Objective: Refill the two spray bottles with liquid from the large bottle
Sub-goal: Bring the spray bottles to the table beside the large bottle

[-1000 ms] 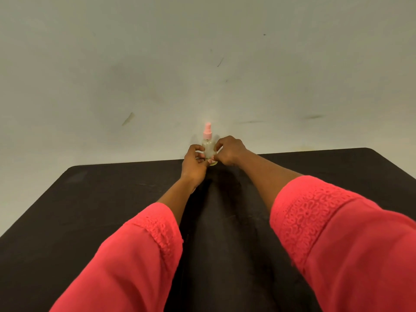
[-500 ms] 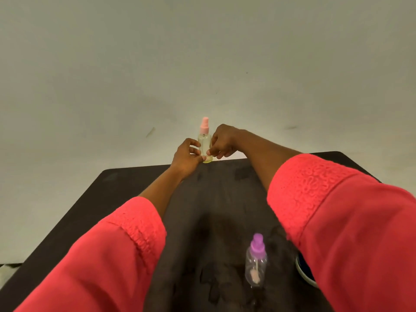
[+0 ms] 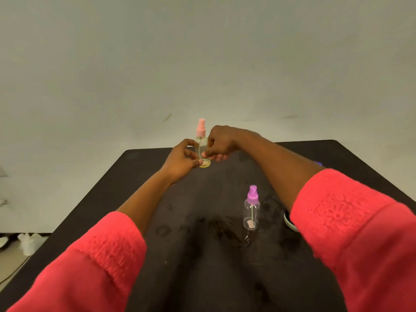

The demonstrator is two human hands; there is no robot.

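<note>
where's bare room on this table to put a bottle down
Bare: the black table left of the left forearm, out to its edge, and the strip between the forearms, from the purple-capped clear spray bottle up to the pink-capped clear spray bottle that the left hand and right hand hold. Crowded: right of the purple one, a white-rimmed object by the right sleeve.

A black table [image 3: 144, 167] stretches ahead of me to a plain pale wall [image 3: 202, 52] scuffed with a few dark marks. Damp smears [image 3: 225, 230] blotch the tabletop close to me. A white-rimmed round thing [image 3: 289, 221] peeks out on my right. Small white objects [image 3: 29, 243] sit on the floor at left.
</note>
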